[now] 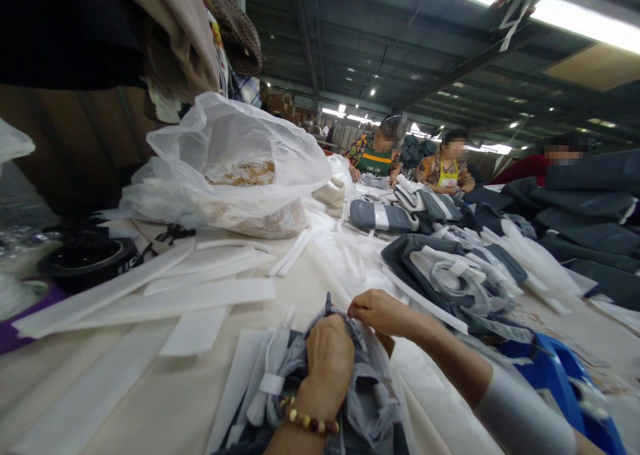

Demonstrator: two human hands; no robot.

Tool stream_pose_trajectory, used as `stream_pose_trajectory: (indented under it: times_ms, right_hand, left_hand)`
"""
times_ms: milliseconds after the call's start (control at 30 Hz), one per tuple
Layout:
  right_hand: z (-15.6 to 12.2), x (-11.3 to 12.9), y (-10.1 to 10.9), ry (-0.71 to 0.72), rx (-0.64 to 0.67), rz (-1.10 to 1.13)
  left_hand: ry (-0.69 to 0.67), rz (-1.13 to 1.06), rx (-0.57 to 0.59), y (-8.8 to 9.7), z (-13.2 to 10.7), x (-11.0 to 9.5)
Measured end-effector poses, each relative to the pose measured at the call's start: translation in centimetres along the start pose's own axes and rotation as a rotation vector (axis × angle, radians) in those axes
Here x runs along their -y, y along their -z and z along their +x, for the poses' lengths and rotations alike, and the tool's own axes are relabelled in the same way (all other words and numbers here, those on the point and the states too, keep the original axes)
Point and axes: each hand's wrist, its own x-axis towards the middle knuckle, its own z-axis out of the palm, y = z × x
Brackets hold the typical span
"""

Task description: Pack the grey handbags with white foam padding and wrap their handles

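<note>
My left hand (327, 358), with a bead bracelet at the wrist, is closed on a bunched grey fabric piece (367, 402) with white straps that lies on the table in front of me. My right hand (383, 312), in a grey sleeve, pinches the top edge of the same grey fabric piece just beside the left hand's fingers. Both hands' fingers are curled shut on the cloth.
Long white fabric strips (165, 295) lie across the cream table (125, 402). A clear plastic bag (235, 165) stands at the back left, a black round object (87, 258) at left. Grey and white garment pieces (450, 275) pile at right, a blue bin (555, 375) near right. Three people sit across the table.
</note>
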Motion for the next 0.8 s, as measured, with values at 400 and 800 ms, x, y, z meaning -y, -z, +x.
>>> stream_pose_trajectory:
  times_ms: [400, 800]
  right_hand:
    - [0.3, -0.9, -0.9, -0.053, 0.16, 0.152]
    - [-1.9, 1.5, 1.9, 0.064, -0.06, -0.144]
  left_hand:
    - [0.063, -0.139, 0.026, 0.9, 0.3, -0.5]
    - [0.002, -0.247, -0.015, 2.6, -0.1, -0.4]
